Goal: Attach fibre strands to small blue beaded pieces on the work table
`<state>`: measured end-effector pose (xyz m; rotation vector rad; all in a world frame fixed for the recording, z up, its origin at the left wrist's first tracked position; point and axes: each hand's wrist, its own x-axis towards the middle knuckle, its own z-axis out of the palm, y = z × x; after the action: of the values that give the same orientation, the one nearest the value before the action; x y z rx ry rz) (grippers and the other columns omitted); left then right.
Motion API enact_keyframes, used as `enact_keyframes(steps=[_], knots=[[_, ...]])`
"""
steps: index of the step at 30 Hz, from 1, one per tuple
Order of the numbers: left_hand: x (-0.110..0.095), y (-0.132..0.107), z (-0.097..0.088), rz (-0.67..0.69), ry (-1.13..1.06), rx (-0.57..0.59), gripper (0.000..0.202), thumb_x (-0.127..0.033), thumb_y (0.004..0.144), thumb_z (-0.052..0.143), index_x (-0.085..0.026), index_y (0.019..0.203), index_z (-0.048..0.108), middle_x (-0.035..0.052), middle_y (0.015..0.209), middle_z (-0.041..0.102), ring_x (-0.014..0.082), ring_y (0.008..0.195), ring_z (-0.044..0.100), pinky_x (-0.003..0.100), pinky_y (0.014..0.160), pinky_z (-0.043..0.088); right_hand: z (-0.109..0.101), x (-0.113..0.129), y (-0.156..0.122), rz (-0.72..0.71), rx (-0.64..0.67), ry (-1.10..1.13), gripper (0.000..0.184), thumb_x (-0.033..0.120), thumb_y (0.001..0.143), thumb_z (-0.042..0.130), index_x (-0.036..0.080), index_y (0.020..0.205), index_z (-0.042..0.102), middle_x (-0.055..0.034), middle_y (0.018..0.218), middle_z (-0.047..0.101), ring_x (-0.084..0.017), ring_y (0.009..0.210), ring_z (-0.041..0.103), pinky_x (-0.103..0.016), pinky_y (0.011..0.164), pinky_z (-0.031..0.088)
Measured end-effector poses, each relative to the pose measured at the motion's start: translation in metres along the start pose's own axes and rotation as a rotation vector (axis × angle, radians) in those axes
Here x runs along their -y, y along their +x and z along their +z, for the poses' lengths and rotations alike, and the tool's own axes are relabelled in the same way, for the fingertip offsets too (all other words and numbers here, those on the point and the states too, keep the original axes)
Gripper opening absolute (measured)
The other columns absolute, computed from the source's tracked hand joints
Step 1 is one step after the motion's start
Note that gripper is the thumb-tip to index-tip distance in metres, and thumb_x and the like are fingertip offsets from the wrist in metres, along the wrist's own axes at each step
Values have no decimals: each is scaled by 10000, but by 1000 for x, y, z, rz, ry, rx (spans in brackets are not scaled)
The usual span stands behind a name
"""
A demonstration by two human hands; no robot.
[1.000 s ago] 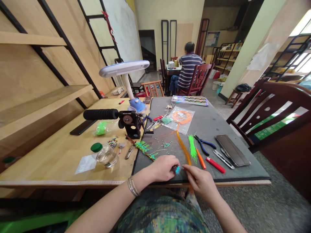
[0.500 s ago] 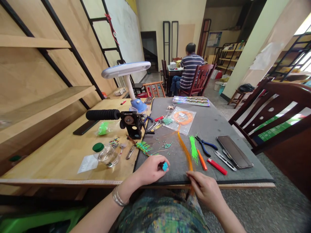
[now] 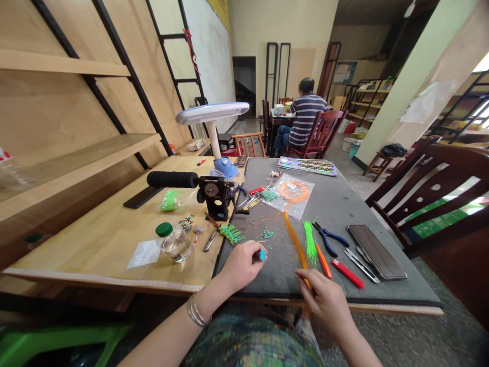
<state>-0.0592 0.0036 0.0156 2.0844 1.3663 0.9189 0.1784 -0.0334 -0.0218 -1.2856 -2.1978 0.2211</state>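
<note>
Left hand (image 3: 240, 266) pinching turquoise tuft (image 3: 262, 255), right hand (image 3: 324, 300) gripping orange fibres (image 3: 297, 244) — bag label (image 3: 291, 186) unreadable

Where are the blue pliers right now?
In the head view, the blue pliers lie on the right of the gray mat, between the green strands and the dark case.

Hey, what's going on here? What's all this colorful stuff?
A person sits at a grey mat covered in craft supplies. Their left hand pinches a small teal tuft, and their right hand holds long orange strands. Blue-handled pliers lie nearby. Farther back, another person sits at a table.
</note>
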Motion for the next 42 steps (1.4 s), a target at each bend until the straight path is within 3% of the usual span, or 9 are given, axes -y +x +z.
enact_keyframes(steps=[4,9,19,26,31,35,38,42], knots=[[-1,-5,-11,-123,-245,-145,129,-256,800,571,-166,737,637,24,706,636,156,683,569,247,656,438,7,5,35,-98,112,-136,248,215,890,423,245,1008,639,-38,863,665,-146,727,658,-212,612,461],[7,-30,-17,-281,-465,-238,194,-349,785,611,-157,766,634,18,716,617,156,695,555,248,669,433,21,10,62,-149,197,-268,233,198,878,444,232,997,642,-28,842,638,-124,661,632,-193,557,401],[19,-68,-9,-414,-530,-241,218,-376,778,618,-164,726,615,-1,663,538,146,656,490,231,619,398,23,8,46,-170,267,-248,242,200,904,401,227,981,629,-30,846,617,-137,694,630,-212,592,424],[16,-73,-1,-393,-537,-209,196,-345,800,606,-163,728,611,-3,657,540,136,640,479,218,600,386,23,10,43,-188,221,-216,244,206,908,390,226,916,634,-28,829,621,-129,674,621,-206,593,426],[13,-77,5,-332,-440,-152,177,-317,819,579,-167,735,622,12,672,589,150,649,523,228,617,411,10,3,38,-126,176,-234,240,234,918,392,230,941,630,-38,854,645,-151,749,638,-225,645,446],[13,-58,1,-166,-259,-117,106,-225,806,576,-181,755,658,34,747,656,174,723,587,254,686,433,1,-6,32,-92,146,-260,242,247,920,395,224,921,636,-40,838,657,-155,730,646,-232,628,442],[16,-23,-6,-90,-140,-147,87,-191,786,579,-187,761,662,43,793,677,182,768,601,267,726,437,2,-7,26,-92,124,-230,235,246,920,404,229,911,638,-32,822,661,-152,724,649,-230,618,436],[15,24,-5,-76,55,-105,92,-206,759,599,-176,682,640,32,713,649,169,677,565,258,639,404,5,-9,20,-11,50,-199,249,270,918,395,234,909,641,-31,825,679,-156,722,653,-232,613,433]])
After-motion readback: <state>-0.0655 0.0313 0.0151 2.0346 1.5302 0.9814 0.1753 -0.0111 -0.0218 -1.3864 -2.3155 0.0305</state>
